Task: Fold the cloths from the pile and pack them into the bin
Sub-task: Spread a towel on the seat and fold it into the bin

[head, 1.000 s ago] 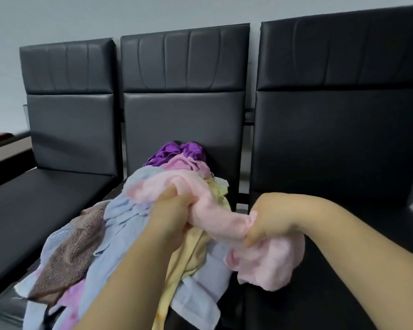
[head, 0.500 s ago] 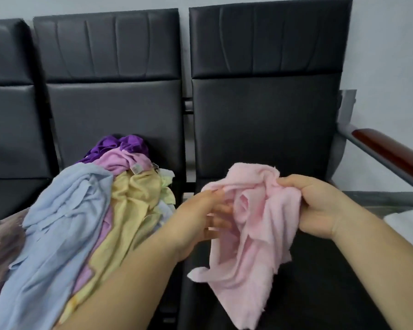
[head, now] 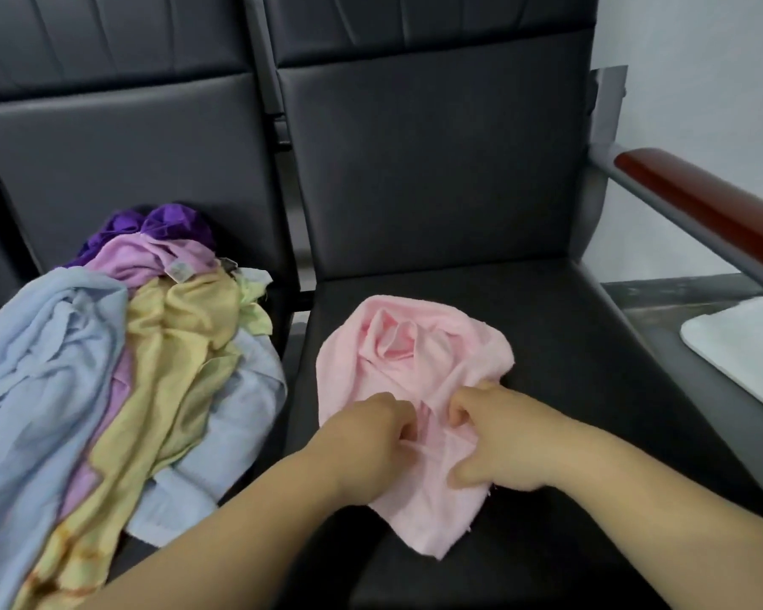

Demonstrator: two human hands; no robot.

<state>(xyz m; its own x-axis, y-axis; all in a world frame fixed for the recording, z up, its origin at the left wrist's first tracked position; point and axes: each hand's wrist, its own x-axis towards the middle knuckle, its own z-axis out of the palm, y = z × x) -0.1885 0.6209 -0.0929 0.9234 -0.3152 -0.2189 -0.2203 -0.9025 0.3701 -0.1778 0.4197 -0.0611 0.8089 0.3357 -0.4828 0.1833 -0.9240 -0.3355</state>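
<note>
A row of black padded chairs stood against a pale wall. On the right-hand seat [head: 569, 389] the pink cloth [head: 415, 345] lay crumpled and bunched, one corner trailing toward me. My left hand [head: 371, 438] and right hand [head: 494, 438] sat close together on its near half, each with fingers curled and pinching a fold of it. The pile of cloths [head: 150, 367], blue, yellow, lilac and purple, lay heaped on the neighbouring seat to the left. A red-brown armrest [head: 701, 204] ran along the right, with a white object [head: 741, 341] below it.
</note>
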